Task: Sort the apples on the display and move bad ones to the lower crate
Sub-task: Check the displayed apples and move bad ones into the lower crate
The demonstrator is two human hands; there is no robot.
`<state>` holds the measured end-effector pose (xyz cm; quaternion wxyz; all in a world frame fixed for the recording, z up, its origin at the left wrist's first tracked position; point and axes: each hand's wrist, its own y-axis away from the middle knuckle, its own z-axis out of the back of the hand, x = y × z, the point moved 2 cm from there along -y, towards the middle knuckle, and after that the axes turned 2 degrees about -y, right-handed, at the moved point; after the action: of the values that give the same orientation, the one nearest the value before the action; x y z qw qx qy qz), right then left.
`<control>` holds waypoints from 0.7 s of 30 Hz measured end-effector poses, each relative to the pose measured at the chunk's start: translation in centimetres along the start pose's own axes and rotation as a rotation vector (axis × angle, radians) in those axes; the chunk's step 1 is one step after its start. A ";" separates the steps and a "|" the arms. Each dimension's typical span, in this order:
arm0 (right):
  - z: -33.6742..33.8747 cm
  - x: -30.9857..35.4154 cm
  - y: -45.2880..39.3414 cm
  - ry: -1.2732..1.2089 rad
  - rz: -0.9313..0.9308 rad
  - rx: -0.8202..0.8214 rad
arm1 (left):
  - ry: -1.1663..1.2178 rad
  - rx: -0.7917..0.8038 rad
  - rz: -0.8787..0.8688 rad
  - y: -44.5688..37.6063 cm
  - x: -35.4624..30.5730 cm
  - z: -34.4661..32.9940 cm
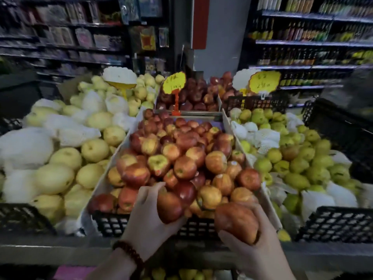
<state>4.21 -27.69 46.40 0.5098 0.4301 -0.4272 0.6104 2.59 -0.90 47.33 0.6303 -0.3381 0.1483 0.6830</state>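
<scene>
Two hands are each gripping one apple at the near edge of the apple display (181,154). From the head view, the left hand (147,219) is wrapping its fingers (150,191) around a dark red apple (169,207), holding it just above the front wall of the black crate (109,223) that carries the pile. A beaded bracelet (129,252) is sitting on the left wrist. The right hand (256,245) is closing around a dull, brownish-red apple (237,221), holding it beside the left hand, slightly lower and nearer the person, in front of the crate's right corner. The two held apples are apart, not touching. Beyond the fingertips, red and yellow apples are lying heaped across the display. Left of the left hand, pale yellow pears (60,158) are lying, some in white foam nets. Right of the right hand, green pears (302,164) are filling another crate. Below the wrists, more fruit (181,274) is showing dimly under the table edge (50,251); whether it lies in the lower crate cannot be told.
</scene>
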 end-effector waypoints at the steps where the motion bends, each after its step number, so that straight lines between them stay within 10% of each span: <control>1: -2.3 2.3 -0.5 0.058 -0.025 -0.015 | -0.018 0.050 0.031 -0.6 0.1 0.5; 21: -2.5 -1.6 -4.8 0.834 0.049 0.001 | -0.242 0.516 -0.150 -4.5 -1.9 -4.9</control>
<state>8.92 -25.14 44.58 0.6243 0.1361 -0.1942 0.7443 8.24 -4.71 45.95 0.7573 -0.0929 0.2153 0.6095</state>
